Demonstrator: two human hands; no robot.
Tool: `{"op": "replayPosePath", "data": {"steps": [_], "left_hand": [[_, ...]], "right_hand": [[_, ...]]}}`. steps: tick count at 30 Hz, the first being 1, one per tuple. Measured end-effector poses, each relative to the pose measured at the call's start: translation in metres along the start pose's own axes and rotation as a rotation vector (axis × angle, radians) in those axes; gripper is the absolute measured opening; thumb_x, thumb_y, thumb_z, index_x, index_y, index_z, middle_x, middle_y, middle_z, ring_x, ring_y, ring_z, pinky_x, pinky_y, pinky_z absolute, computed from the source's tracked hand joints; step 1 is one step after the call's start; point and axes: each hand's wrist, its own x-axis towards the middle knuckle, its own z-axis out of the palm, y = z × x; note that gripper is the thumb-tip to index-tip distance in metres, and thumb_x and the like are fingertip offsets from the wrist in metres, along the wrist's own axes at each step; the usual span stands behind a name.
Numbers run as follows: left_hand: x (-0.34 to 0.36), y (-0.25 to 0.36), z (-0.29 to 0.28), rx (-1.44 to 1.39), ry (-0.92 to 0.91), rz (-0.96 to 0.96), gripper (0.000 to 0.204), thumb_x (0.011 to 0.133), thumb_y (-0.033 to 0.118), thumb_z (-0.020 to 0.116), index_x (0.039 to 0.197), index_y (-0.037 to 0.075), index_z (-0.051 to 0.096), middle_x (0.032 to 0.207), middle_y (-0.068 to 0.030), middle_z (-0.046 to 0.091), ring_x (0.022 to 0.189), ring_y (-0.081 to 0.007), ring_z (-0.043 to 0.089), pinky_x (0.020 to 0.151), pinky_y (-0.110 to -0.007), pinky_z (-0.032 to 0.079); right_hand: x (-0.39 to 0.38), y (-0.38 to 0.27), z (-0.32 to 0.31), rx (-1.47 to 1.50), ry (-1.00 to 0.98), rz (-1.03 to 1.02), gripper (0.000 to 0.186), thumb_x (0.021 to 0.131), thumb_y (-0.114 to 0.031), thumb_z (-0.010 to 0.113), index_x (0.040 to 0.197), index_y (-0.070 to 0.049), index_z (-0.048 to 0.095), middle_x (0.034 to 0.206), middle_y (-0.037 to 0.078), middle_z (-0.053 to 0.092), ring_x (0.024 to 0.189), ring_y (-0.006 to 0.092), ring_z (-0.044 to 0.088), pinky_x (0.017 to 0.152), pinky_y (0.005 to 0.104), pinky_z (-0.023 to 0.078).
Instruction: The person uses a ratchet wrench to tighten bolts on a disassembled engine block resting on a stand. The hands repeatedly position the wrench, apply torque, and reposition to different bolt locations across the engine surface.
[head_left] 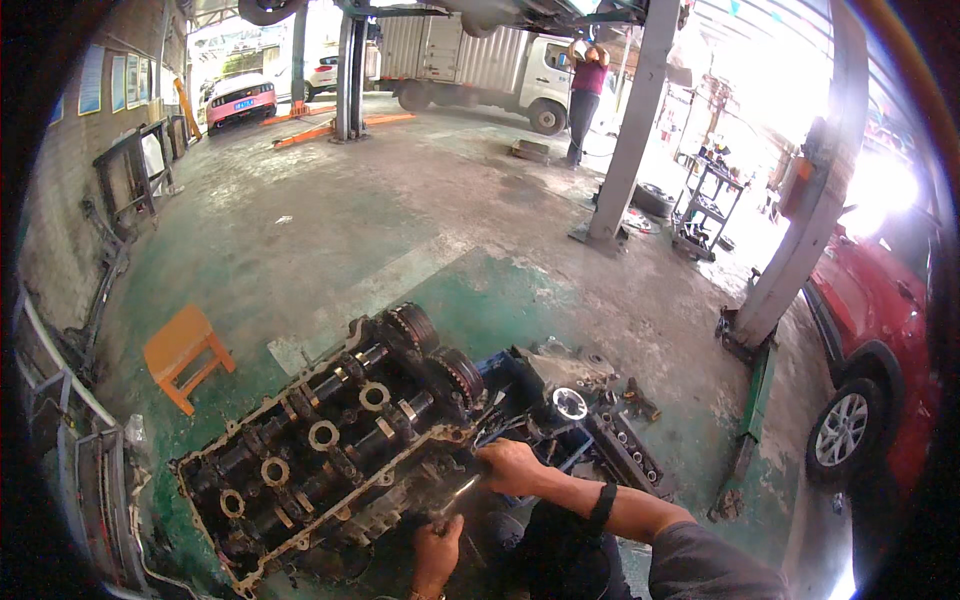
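A large engine cylinder head (pixel 330 440) lies tilted in front of me, its camshafts exposed and two toothed timing sprockets (pixel 455 378) at its far right end. Low beside its near side, my left hand (pixel 437 550) is closed around a slim, shiny metal tool (pixel 462 490), whose exact kind is unclear. My right hand (pixel 512 465), with a black band on its wrist, has its fingers curled at the near right corner of the engine. What those fingers grip is hidden.
An orange stool (pixel 188 352) stands left of the engine. Right of it lie greasy engine parts (pixel 620 445) and a blue crate (pixel 510 375). Lift posts (pixel 640 130) rise beyond, with a red car (pixel 880 330) at the right. Farther off, a person (pixel 587 90) stands near a white truck (pixel 480 60).
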Motion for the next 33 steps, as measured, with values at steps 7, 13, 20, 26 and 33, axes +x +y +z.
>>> {"op": "replayPosePath", "data": {"steps": [7, 13, 20, 26, 33], "left_hand": [[0.001, -0.004, 0.005, 0.024, 0.067, -0.053, 0.040, 0.088, 0.029, 0.068, 0.068, -0.005, 0.061, 0.060, -0.0153, 0.061, 0.055, -0.0225, 0.055, 0.058, -0.040, 0.042], [0.002, -0.004, 0.002, -0.012, 0.032, -0.059, 0.040, 0.088, 0.028, 0.067, 0.067, -0.005, 0.061, 0.060, -0.0152, 0.062, 0.056, -0.0245, 0.056, 0.059, -0.041, 0.042], [0.000, -0.011, 0.004, 0.042, 0.003, 0.031, 0.035, 0.090, 0.032, 0.063, 0.094, -0.002, 0.068, 0.087, -0.0197, 0.069, 0.084, -0.0357, 0.066, 0.076, -0.043, 0.049], [0.001, -0.007, 0.000, 0.070, -0.045, 0.048, 0.031, 0.090, 0.028, 0.065, 0.108, 0.003, 0.066, 0.093, -0.0153, 0.071, 0.086, -0.0285, 0.067, 0.076, -0.038, 0.050], [-0.009, 0.015, -0.005, 0.065, 0.002, 0.068, 0.046, 0.091, 0.048, 0.058, 0.088, 0.003, 0.068, 0.071, -0.0149, 0.064, 0.070, -0.0311, 0.063, 0.067, -0.044, 0.048]], "right_hand": [[0.000, 0.003, 0.003, -0.002, -0.018, 0.010, 0.042, 0.060, -0.021, 0.071, 0.100, -0.010, 0.063, 0.092, 0.016, 0.065, 0.094, 0.0377, 0.062, 0.076, 0.0494, 0.051], [0.000, 0.000, -0.001, -0.007, -0.020, -0.003, 0.041, 0.061, -0.023, 0.072, 0.100, -0.011, 0.064, 0.092, 0.015, 0.066, 0.093, 0.0373, 0.062, 0.075, 0.0492, 0.051], [-0.004, -0.014, -0.017, -0.019, -0.052, 0.040, 0.035, 0.066, -0.029, 0.075, 0.093, -0.008, 0.066, 0.096, 0.014, 0.065, 0.097, 0.0353, 0.060, 0.081, 0.0435, 0.050], [-0.001, -0.019, -0.019, 0.004, 0.007, -0.028, 0.034, 0.062, -0.024, 0.078, 0.086, -0.005, 0.064, 0.086, 0.015, 0.063, 0.088, 0.0384, 0.060, 0.074, 0.0456, 0.048], [0.000, -0.017, -0.016, -0.017, 0.019, -0.021, 0.029, 0.062, -0.022, 0.080, 0.080, -0.006, 0.064, 0.081, 0.013, 0.063, 0.083, 0.0362, 0.061, 0.070, 0.0436, 0.049]]}}
